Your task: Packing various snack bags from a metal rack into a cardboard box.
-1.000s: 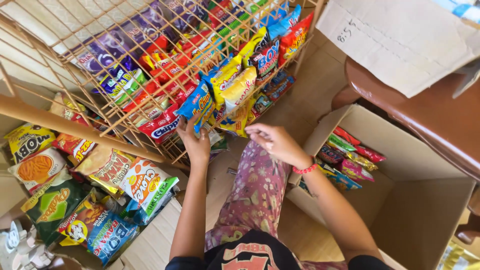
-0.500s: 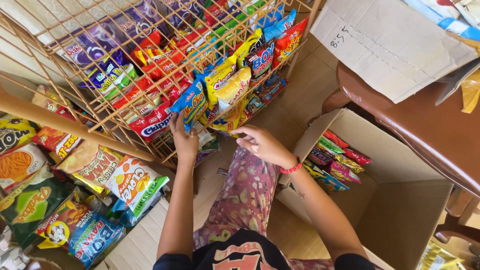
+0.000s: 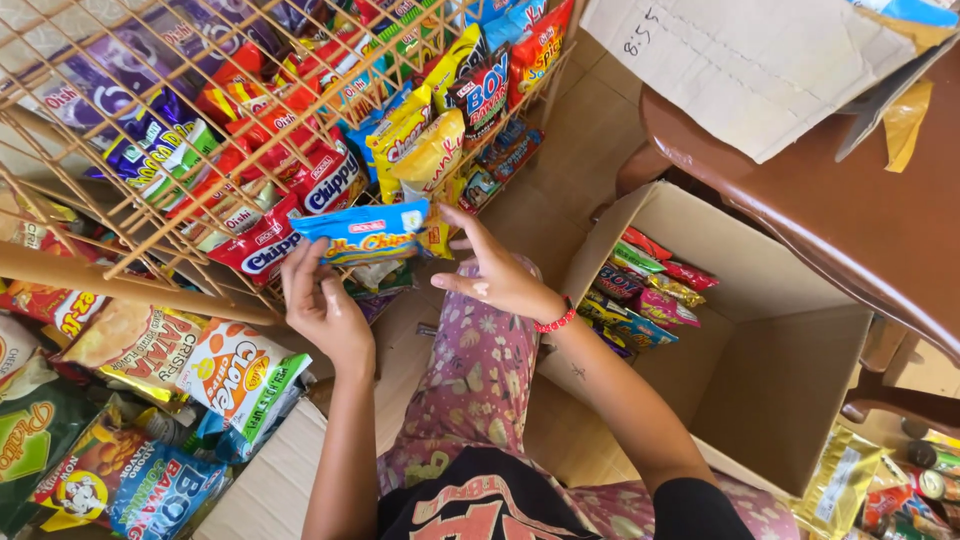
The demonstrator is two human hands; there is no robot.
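Observation:
My left hand [image 3: 322, 303] and my right hand [image 3: 490, 270] together hold a flat blue snack packet [image 3: 362, 232] by its two ends, right in front of the wire display rack [image 3: 110, 225]. The rack's shelves are packed with red, purple, yellow and blue snack bags. A yellow bag [image 3: 432, 165] hangs just behind the blue packet. A red bead bracelet sits on my right wrist. My knees in floral trousers are below the hands.
An open cardboard box [image 3: 790, 340] with several small snack packets stands on the floor at the right. A dark wooden table [image 3: 860, 220] with a cardboard sheet [image 3: 750, 60] is above it. More snack bags [image 3: 150, 400] lie at lower left.
The view has shifted closer to the rack. Both hands have risen and drawn together on the blue packet, which is now held flat and pulled out from the rack front.

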